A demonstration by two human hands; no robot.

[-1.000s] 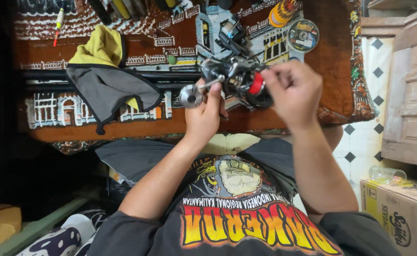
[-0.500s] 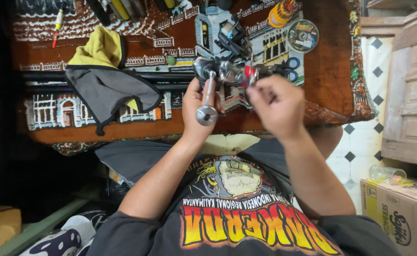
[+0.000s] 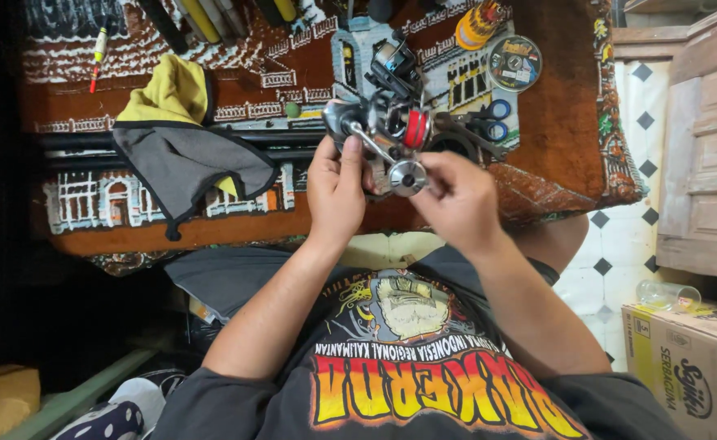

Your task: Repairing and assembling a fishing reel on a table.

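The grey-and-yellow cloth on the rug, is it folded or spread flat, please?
Folded: the cloth lies doubled, one grey corner turned over showing yellow lining.

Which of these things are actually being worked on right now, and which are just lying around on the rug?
In hand:
- fishing reel, gripped by the left hand
- its round handle knob, pinched by the right hand

Lying about:
- grey and yellow cloth
- blue-handled scissors
- line spool
- second reel
- cardboard box
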